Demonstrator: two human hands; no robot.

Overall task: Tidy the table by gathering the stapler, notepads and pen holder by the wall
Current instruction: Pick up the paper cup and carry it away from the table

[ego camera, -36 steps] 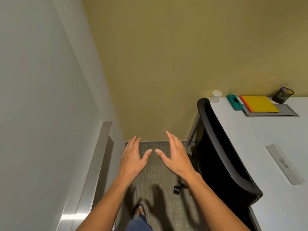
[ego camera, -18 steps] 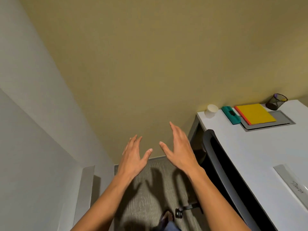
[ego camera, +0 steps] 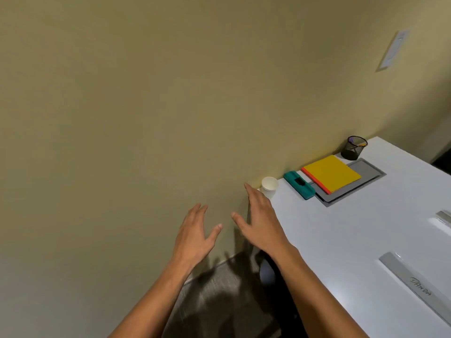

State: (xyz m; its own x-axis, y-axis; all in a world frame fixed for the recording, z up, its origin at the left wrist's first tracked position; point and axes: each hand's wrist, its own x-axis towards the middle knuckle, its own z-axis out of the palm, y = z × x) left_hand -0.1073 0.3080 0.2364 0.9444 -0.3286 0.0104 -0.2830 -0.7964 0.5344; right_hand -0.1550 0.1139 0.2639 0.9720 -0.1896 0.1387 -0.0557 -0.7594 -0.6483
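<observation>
Head view shows both hands hovering off the left edge of the white counter (ego camera: pixel 353 240), holding nothing. Left hand (ego camera: pixel 195 236) has its grip spread wide, fingers fanned, over the floor and well apart from every task thing. Right hand (ego camera: pixel 262 223) is likewise open and flat, its fingertips just beside the paper cup (ego camera: pixel 269 186) at the counter's far left corner, though whether they touch it I cannot tell

All three task things already sit along the far edge by the wall (ego camera: pixel 146 106). The teal stapler (ego camera: pixel 299 184) lies nearest that corner, just right of the cup. The notepads (ego camera: pixel 330 173), yellow on top with an orange one showing at its edge, lie on a grey inset panel (ego camera: pixel 366 170), close beside the stapler. The black mesh pen holder (ego camera: pixel 353 148) stands upright further along, against the wall

Judging by looks, the stapler is the densest piece, rigid and smooth, best taken across its long sides near the middle. The notepads seem light and flexible, with slick covers, so the top one may slide; pinching both together at one edge would suit. The mesh holder looks light and easily tipped, with something inside, so a hold around its body low down seems safest
</observation>
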